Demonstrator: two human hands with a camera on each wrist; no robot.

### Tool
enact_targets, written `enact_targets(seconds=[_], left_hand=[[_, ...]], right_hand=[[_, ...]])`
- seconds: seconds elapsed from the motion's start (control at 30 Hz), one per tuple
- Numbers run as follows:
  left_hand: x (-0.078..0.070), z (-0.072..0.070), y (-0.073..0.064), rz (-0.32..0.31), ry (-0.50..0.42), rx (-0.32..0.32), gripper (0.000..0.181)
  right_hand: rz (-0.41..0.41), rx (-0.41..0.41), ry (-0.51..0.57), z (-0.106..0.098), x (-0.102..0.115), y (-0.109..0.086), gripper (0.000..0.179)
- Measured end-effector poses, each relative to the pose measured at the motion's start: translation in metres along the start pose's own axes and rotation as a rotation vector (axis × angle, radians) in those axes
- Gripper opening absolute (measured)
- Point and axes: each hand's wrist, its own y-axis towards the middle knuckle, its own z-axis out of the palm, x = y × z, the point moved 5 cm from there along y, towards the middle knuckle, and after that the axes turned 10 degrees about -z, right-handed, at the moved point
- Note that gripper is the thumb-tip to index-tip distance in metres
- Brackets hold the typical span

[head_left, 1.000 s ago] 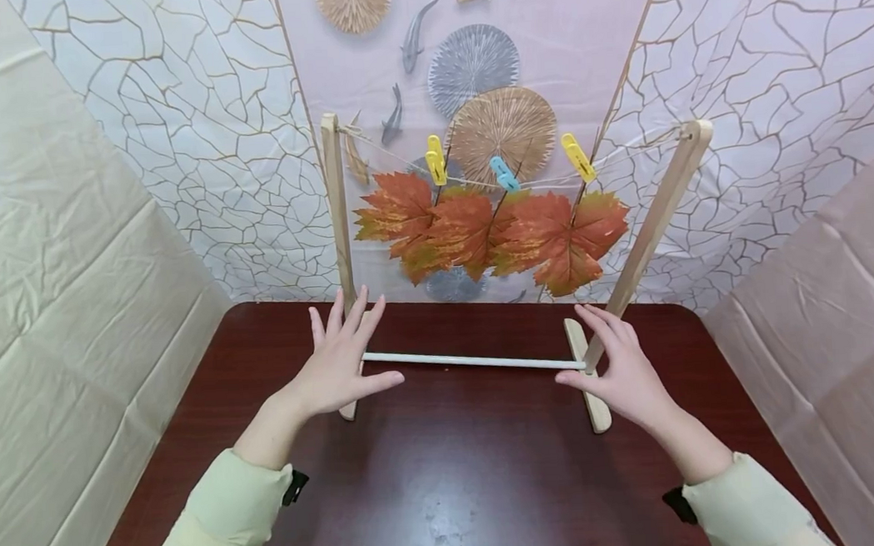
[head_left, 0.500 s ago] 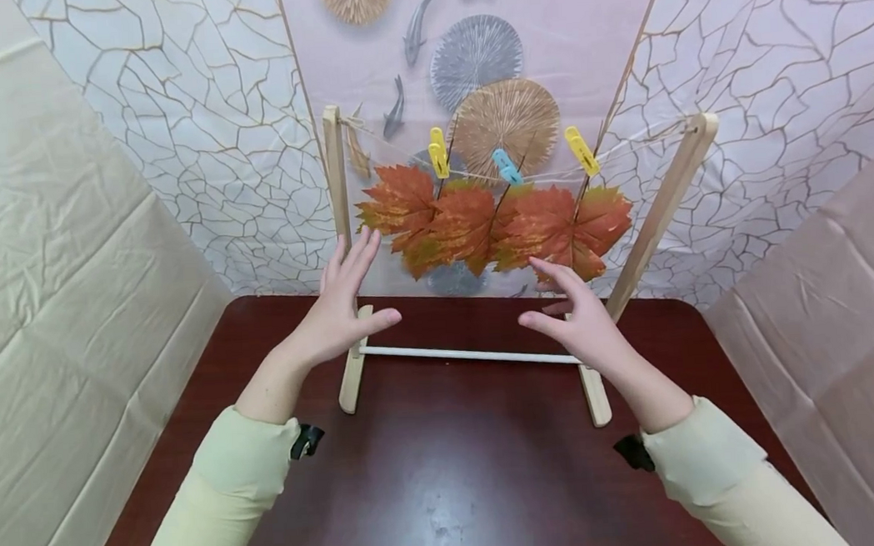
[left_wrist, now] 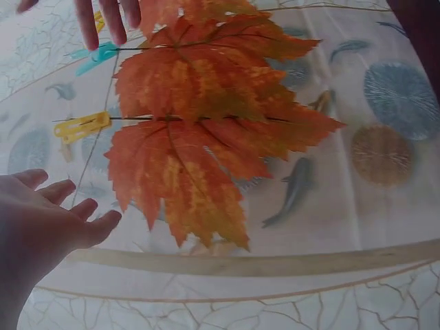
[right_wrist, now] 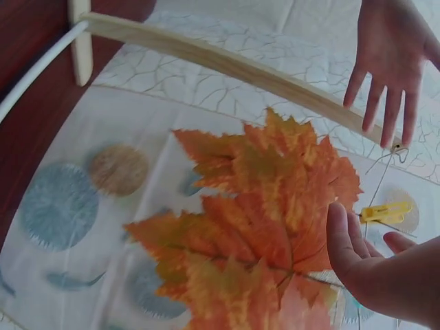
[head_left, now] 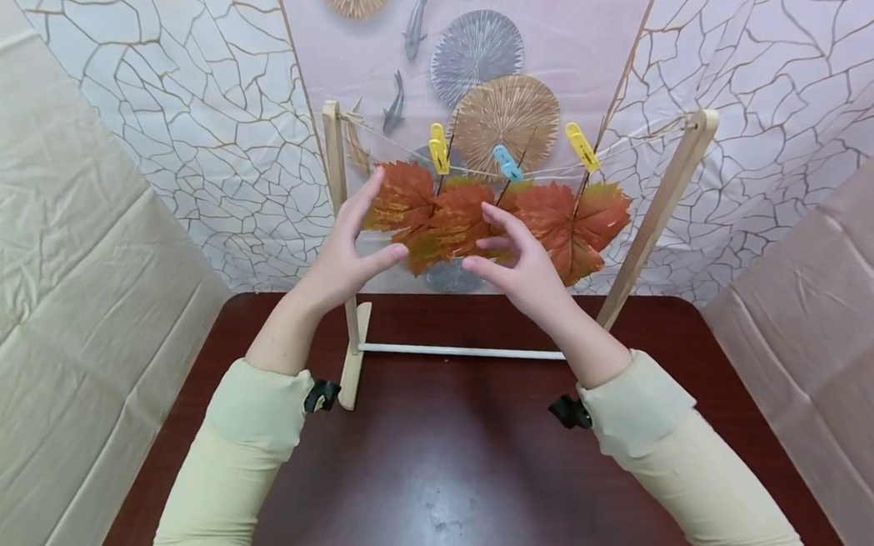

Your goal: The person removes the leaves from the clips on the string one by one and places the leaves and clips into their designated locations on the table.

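Three orange-red maple leaves hang from a string: a left leaf [head_left: 401, 200], a middle leaf [head_left: 465, 213] and a right leaf [head_left: 580, 222]. A yellow clothespin [head_left: 439, 149], a blue clothespin [head_left: 507, 163] and another yellow clothespin [head_left: 583, 147] clip their stems. My left hand [head_left: 342, 258] is up by the left leaf, thumb spread from the fingers, holding nothing. In front of the middle leaf is my right hand [head_left: 527, 276], fingers loosely bent and holding nothing. The left wrist view has a leaf [left_wrist: 199, 172] apart from my left hand [left_wrist: 45, 223]. Whether the right fingertips touch a leaf, I cannot tell.
A wooden post [head_left: 337, 179] on the left and a slanting wooden post [head_left: 659, 218] on the right carry the string. A white rod [head_left: 457, 351] joins them low down on the dark red table [head_left: 432, 440]. Patterned cloth hangs behind, with beige cloth on both sides.
Both hands have risen from the low part of the stand to the leaves. The right hand has also moved left, closer to the left hand. The leaves hang much as before.
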Motion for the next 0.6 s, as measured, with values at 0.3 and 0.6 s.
enact_targets(seconds=[0.3, 0.6], left_hand=[[-0.02, -0.007, 0.031, -0.002, -0.131, -0.033, 0.076], [-0.031, -0.009, 0.055, -0.09, -0.138, -0.049, 0.073]], right_hand=[[0.045, -0.09, 0.221, 0.012, 0.011, 0.028, 0.067], [0.126, -0.192, 0.331, 0.018, 0.014, 0.043, 0.071]])
